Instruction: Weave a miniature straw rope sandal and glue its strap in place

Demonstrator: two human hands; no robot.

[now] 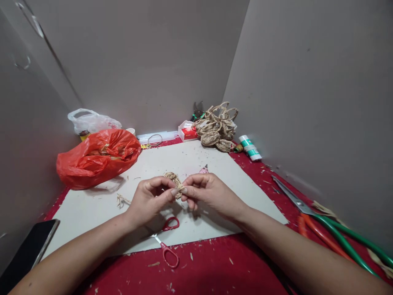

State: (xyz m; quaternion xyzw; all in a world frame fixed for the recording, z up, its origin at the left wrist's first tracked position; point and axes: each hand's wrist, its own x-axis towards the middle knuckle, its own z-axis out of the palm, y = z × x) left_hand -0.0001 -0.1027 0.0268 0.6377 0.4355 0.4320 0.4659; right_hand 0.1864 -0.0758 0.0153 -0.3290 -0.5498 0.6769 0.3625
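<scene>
Over the white board (pixel 233 196), both hands meet at a small bundle of straw-coloured braided cord (pixel 172 178). Thumb and fingers of my left hand (pixel 153 196) pinch its near end from the left. From the right, my right hand (pixel 211 192) pinches the same spot, its fingertips nearly touching the left ones. The bundle's looped part sticks up beyond the fingers; its lower part is mostly hidden. Just below the hands lie red-handled scissors (pixel 170 255), their blades partly behind my left hand. A frayed piece of cord (pixel 122 200) rests left of my left hand.
A red plastic bag (pixel 98 159) holding straw sits at the left, a white bag (pixel 95 122) behind it. Coiled rope (pixel 217 127) and a red-white box (pixel 188 132) stand at the back. Large shears (pixel 299 203) lie right; a phone (pixel 29 254) lies left. Grey walls enclose the table.
</scene>
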